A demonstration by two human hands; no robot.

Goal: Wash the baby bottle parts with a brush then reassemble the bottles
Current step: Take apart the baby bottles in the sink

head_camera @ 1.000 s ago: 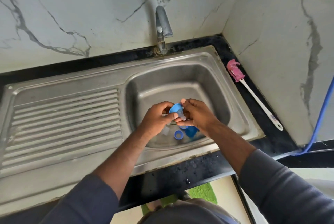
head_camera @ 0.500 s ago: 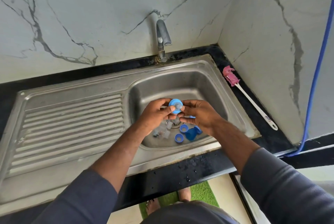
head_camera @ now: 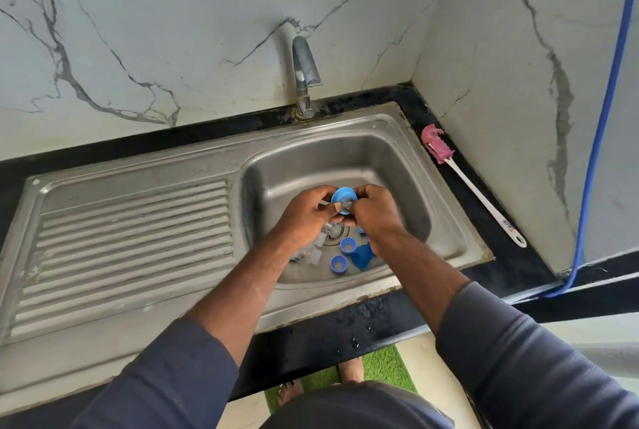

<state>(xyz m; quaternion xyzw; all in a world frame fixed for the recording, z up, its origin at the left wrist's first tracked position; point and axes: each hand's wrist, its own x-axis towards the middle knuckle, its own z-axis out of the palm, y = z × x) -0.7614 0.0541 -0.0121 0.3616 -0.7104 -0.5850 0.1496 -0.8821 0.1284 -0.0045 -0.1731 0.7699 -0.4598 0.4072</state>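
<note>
The fingers [head_camera: 320, 192] of the left hand [head_camera: 306, 219] and of the right hand [head_camera: 375, 214] are curled in and pinch a blue collar [head_camera: 342, 194] from either side. They hold it at the centre of the frame, above the basin of the sink [head_camera: 446, 221]. A clear nipple [head_camera: 346, 206] shows at the collar's lower edge between the thumbs. How far it is seated I cannot tell. The hands meet just below the collar and cover part of the drain [head_camera: 338, 234].

Loose parts lie on the basin floor under the hands. Two blue rings [head_camera: 347, 244] lie close together, with a blue cap [head_camera: 362, 256] just right of them, partly behind the right wrist. Some clear pieces [head_camera: 311, 255] lie to the left, partly hidden by the left wrist and too blurred to tell apart.

The tap [head_camera: 304, 72] stands behind the basin, upper centre. The ribbed drainboard [head_camera: 131, 248] fills the left of the frame. The brush [head_camera: 436, 145] lies on the black tabletop [head_camera: 345, 328] at the right, well apart from the hands. Its pink head is toward the wall corner and its white handle runs toward the lower right. A blue hose [head_camera: 594, 134] runs down the right wall. At the bottom edge, bare feet [head_camera: 351, 371] stand on a green mat [head_camera: 383, 370].
</note>
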